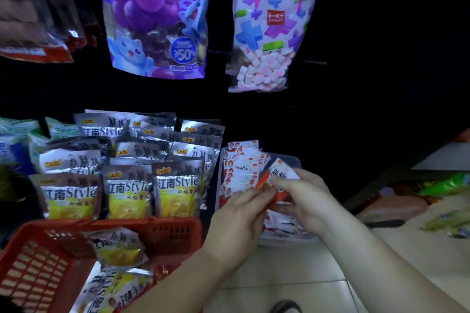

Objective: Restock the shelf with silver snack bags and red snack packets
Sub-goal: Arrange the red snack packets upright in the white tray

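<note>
Red packets (264, 181) pinched by left hand (237, 218), right hand (305, 194); three silver bags (127, 190) frontmost.

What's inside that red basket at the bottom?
A few silver snack bags lie loose in the red basket. What lies beneath them cannot be seen, and the left forearm covers its near right corner.

purple grape candy bag (155, 18) hangs up top, white marshmallow bag (269, 33) with coloured plus signs hangs to its right. brown snack bags (33, 7) hang at far left. green and blue packs (17, 140) on shelf's left end. red plastic basket (33, 269) low left, over pale floor tiles (287, 279). green packets (447, 185) lie far right. dark shoe tip (284, 307) at bottom edge.
</note>
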### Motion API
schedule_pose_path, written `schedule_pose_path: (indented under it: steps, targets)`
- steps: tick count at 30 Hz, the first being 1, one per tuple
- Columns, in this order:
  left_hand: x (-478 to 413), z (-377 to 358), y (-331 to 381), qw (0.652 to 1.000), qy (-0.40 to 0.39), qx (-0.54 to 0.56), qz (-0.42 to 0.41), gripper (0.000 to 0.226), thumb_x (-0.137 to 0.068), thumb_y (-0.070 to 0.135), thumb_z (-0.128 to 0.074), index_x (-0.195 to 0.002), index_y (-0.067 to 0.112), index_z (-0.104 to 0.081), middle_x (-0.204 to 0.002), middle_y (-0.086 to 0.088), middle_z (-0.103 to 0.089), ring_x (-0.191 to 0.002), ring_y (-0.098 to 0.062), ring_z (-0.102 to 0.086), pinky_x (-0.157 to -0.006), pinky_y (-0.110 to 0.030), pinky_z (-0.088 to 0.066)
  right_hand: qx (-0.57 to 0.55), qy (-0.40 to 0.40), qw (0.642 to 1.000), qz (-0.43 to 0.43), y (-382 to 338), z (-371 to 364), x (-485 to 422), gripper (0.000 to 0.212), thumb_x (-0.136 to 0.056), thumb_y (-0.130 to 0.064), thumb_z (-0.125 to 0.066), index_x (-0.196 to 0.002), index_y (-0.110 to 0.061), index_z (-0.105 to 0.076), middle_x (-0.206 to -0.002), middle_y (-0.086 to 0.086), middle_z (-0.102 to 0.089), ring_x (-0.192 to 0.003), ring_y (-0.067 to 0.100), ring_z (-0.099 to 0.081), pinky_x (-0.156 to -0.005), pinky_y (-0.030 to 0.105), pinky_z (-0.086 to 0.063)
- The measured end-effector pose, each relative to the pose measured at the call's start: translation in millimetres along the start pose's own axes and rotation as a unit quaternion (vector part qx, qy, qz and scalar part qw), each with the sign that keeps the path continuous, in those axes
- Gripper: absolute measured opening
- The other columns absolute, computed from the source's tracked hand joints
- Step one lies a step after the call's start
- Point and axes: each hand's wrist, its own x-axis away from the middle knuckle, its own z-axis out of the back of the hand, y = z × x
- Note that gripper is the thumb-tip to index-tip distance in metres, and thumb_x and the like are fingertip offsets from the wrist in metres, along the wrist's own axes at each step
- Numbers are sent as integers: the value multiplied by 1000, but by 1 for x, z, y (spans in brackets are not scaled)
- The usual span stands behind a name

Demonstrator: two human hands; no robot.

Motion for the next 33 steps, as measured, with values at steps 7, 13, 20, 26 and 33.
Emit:
schedule_pose_path:
  steps: [7, 13, 20, 26, 33]
  targets:
    - [-53, -43, -52, 988, -53, 59, 133, 34, -98, 20, -62, -132, 23, -65, -137, 9, -56, -122, -10, -58, -100, -16, -44, 217, 88, 946, 224, 14, 59, -90, 20, -101, -14, -63, -113, -23, -76, -110, 2, -74, -104, 22, -68, -90, 43, -58]
    - [-90, -88, -94, 950, -81, 140, 266, 42, -98, 18, -61, -139, 29, -57, -128, 7, -55, -83, -4, -61, -66, -3, -43, 374, 42, 904, 205, 45, 71, -181, 21, -98, -23, -69, -116, -17, -77, -119, 2, -74, -113, 20, -67, -99, 43, -55]
    - [-95, -120, -123, 932, -177, 141, 282, 51, -94, 30, -69, -142, 28, -54, -126, 10, -62, -111, -8, -62, -95, -22, -52, 273, 40, 932, 234, 53, 82, -221, 26, -94, -5, -71, -88, -29, -79, -88, -17, -73, -85, -4, -70, -75, 13, -55]
    - [-78, -128, -136, 956, -212, 75, 191, 66, -84, 22, -75, -144, 33, -52, -130, 20, -53, -121, -4, -57, -93, -1, -38, 460, -46, 885, 51, 85, 84, -214, 44, -83, -2, -72, -117, -30, -73, -123, -6, -68, -115, 15, -64, -91, 30, -56]
    - [-106, -151, -141, 936, -243, -240, -80, 97, -74, 42, -77, -157, 29, -28, -149, 2, -41, -128, -23, -44, -98, -39, -48, 659, -50, 741, 121, 77, 94, -182, 67, -78, -26, -69, -142, -42, -53, -138, -20, -54, -132, 9, -48, -102, 27, -47]
